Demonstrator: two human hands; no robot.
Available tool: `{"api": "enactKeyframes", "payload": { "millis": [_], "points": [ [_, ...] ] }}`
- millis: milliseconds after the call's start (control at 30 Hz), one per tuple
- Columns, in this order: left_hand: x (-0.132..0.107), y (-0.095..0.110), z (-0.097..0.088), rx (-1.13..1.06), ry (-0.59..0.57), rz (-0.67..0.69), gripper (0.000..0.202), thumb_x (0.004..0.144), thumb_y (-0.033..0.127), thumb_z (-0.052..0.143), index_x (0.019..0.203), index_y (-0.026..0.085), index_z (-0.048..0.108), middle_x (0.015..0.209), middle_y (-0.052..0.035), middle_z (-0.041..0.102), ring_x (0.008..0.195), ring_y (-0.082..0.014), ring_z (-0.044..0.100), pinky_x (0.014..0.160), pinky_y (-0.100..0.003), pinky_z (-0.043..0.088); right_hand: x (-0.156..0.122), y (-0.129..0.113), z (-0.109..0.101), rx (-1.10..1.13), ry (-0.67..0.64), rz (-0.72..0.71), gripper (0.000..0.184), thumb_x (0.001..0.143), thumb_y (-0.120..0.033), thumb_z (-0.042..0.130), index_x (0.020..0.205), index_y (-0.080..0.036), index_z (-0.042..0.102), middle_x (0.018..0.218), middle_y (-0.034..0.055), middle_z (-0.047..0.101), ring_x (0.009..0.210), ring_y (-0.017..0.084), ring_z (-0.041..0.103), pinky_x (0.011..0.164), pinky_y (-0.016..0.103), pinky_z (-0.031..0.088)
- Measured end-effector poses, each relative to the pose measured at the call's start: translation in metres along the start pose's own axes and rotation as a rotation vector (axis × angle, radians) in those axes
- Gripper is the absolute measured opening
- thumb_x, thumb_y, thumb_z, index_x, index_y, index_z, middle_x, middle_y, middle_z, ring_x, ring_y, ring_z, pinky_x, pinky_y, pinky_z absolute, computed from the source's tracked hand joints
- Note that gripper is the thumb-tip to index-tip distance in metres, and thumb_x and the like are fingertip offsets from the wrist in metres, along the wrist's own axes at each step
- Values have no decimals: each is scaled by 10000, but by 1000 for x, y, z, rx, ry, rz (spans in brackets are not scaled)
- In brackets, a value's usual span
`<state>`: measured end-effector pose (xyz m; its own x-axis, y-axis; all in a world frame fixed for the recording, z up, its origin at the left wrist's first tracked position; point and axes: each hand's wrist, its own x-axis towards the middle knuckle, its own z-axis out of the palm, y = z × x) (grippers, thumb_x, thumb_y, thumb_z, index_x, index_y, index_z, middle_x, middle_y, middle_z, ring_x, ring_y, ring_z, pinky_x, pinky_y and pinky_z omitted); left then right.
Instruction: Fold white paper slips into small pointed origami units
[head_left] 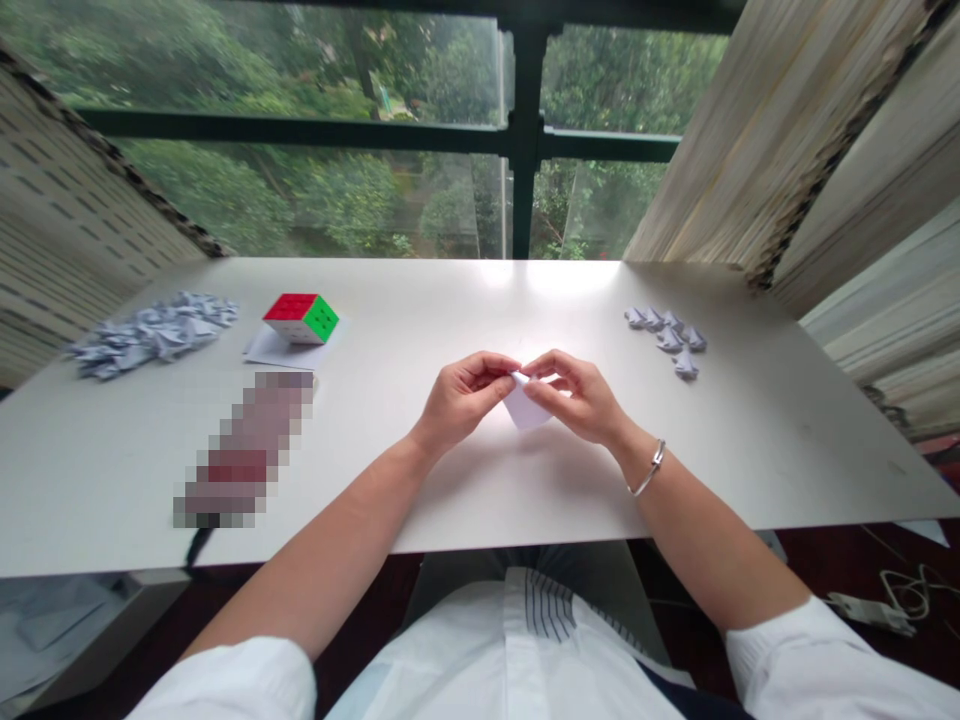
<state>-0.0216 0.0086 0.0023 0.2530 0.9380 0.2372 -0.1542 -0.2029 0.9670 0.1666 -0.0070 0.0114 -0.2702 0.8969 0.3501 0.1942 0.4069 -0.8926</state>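
Over the white table (382,340), a paper (526,409) is pinched along its upper edge by the left hand (463,400) and right hand (579,397), both nearly closed, presumably for steadiness.

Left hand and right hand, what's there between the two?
A piece of white paper, held between the left hand and the right hand, as the head view shows.

Free tabletop (382,390) between cube (304,316) and fingers (487,366)

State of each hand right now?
Left hand: closed, pinching the small, angular white paper piece near its top.
Right hand: closed, holding the same paper piece.
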Motion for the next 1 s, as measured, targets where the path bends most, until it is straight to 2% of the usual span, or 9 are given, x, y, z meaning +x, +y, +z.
{"api": "enactKeyframes", "payload": {
  "millis": [100,267,400,500,567,667,767,900,1000],
  "points": [
    [0,-3,1,55,-19,19,229,749,299,781,936,172,748,941,-79,744,865,-204,698,815,-328,552,-1,4,2,-206,44,-52,319,780,-478,752,938,-222,645,916,47,709,816,186,661,708,318,546],
    [1,-7,0,97,-12,22,263,743,328,793,942,164,744,920,-74,746,828,-197,697,777,-314,558,-3,5,3,-559,126,-168,291,888,-499,629,902,-213,680,939,57,708,704,144,622,598,269,467],
    [2,-9,-1,96,-27,8,248,747,332,793,920,162,739,877,-58,739,781,-171,680,727,-285,545,-5,1,2,-672,136,-209,291,918,-480,597,936,-206,695,938,56,716,728,143,632,596,258,436],
    [1,-9,-1,105,-17,0,239,749,331,789,900,156,730,846,-52,727,750,-161,666,704,-281,536,-6,0,2,-657,135,-233,249,935,-436,582,988,-218,690,949,51,715,789,155,648,645,262,455],
    [1,-9,0,105,-2,11,232,751,330,784,891,154,723,835,-48,720,738,-158,661,698,-281,533,-5,1,3,-621,135,-230,204,929,-397,590,954,-220,687,934,47,707,791,158,646,666,267,470],
    [0,-9,1,97,8,31,214,761,318,774,887,155,713,842,-45,717,753,-157,663,713,-277,530,-4,3,4,-541,139,-179,123,896,-326,616,899,-214,668,911,43,692,770,158,639,667,275,493],
    [-2,-9,2,81,-14,23,211,775,310,764,904,155,700,833,-39,711,736,-149,662,688,-262,522,-2,4,6,-421,135,-121,68,856,-272,636,894,-216,648,986,48,690,851,172,654,720,294,526],
    [-3,-8,3,94,-37,22,209,794,316,751,908,154,683,807,-35,698,703,-142,655,637,-248,501,-1,5,8,-234,110,-56,71,829,-258,652,876,-215,621,1092,55,680,954,185,658,773,319,546],
    [-3,-5,4,137,-16,71,186,799,305,747,876,154,671,818,-38,691,717,-142,652,649,-251,502,-1,4,8,-134,81,-18,73,843,-265,644,875,-209,609,1040,52,696,912,177,661,783,327,542]
  ]
}}
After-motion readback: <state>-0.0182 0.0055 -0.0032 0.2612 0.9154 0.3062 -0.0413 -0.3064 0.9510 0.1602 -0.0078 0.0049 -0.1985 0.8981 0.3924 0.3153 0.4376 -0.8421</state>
